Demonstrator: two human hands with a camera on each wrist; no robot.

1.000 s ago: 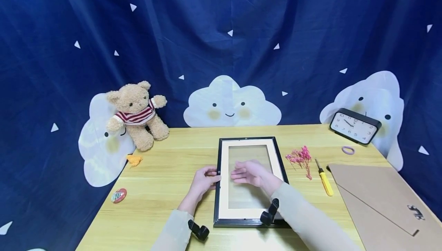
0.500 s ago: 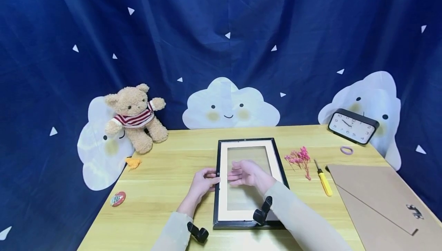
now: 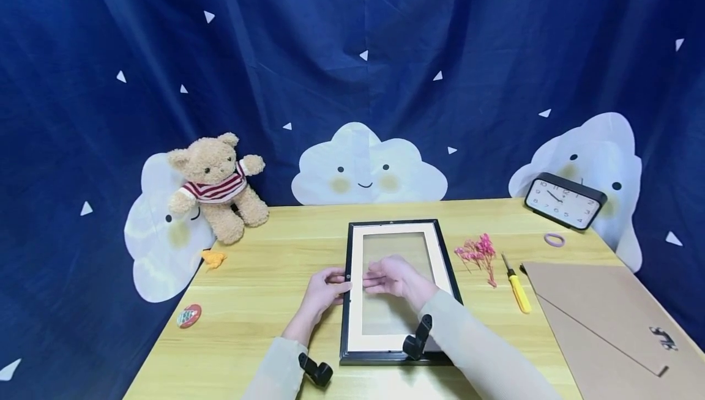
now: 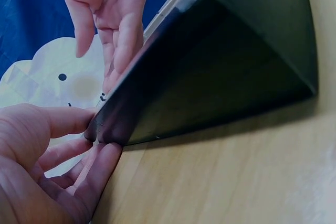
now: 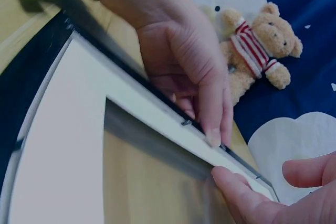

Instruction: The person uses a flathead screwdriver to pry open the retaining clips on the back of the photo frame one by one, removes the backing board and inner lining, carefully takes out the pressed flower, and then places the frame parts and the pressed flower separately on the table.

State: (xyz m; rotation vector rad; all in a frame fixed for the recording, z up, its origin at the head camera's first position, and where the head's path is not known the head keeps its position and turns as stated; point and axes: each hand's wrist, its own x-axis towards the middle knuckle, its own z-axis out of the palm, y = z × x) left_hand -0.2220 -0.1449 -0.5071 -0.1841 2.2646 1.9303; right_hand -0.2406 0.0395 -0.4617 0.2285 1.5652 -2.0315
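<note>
A black picture frame (image 3: 345,326) with a white mat (image 3: 357,308) and a transparent window lies on the table, its mat side facing up. My left hand (image 3: 322,291) grips the frame's left side, thumb on top of the border and fingers against its outer side, as the left wrist view shows. Over the window, my right hand (image 3: 396,276) has its fingers extended toward that same side, palm turned left. In the right wrist view the fingertips of this hand (image 5: 273,203) are right at the mat, close to the left thumb. Small dark tabs (image 5: 186,123) line the frame's inner edge.
Pink dried flowers (image 3: 478,253), a yellow-handled screwdriver (image 3: 519,290) and a brown backing board (image 3: 606,308) lie right of the frame. A purple ring (image 3: 554,240) and a clock (image 3: 566,201) are behind them. A teddy bear (image 3: 217,186), orange item (image 3: 213,258) and round badge (image 3: 189,315) are at left.
My right hand and forearm have shifted slightly left over the frame, mostly in the first half second. My left hand keeps its grip and the frame stays in place.
</note>
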